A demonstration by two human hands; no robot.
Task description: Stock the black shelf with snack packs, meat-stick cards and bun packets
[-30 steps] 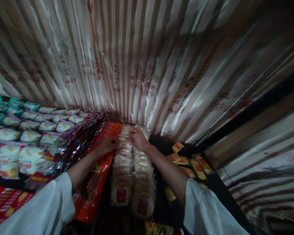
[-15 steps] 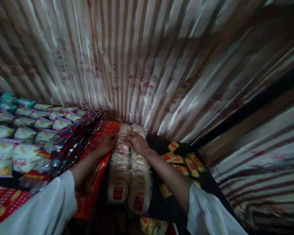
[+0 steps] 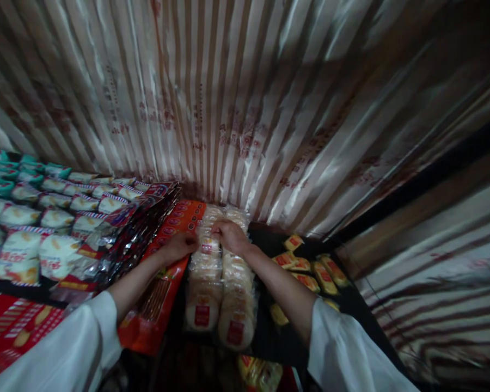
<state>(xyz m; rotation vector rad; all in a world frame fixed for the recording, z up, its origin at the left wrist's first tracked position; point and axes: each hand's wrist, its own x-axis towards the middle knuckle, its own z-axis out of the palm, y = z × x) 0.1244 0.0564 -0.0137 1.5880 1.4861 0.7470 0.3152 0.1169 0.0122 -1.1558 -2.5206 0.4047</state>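
Two rows of clear-wrapped round flat cakes [image 3: 204, 305] with red labels lie on the dark table, stretching back toward the wall. At the left side of the far packs is my left hand [image 3: 182, 246], its fingers bent together against the wrapper edge; what they hold, if anything, is hidden. My right hand [image 3: 232, 238] lies over the far part of the rows, thumb and fingers pinched at a pack's wrapper. Under my left forearm is a long orange package [image 3: 147, 332] with a picture of brown sticks on it.
Dark shiny packets [image 3: 147, 223] lean left of the orange package. Beyond them stand rows of white bags [image 3: 61, 256] and green packs [image 3: 0, 185]. Small yellow packs [image 3: 324, 276] lie right on the black tabletop [image 3: 269, 345]. A striped plastic sheet [image 3: 212, 109] hangs behind.
My left hand has moved slightly down and left, and its fingers are more stretched toward the packs. My right hand stays over the far packs. The view has shifted slightly.
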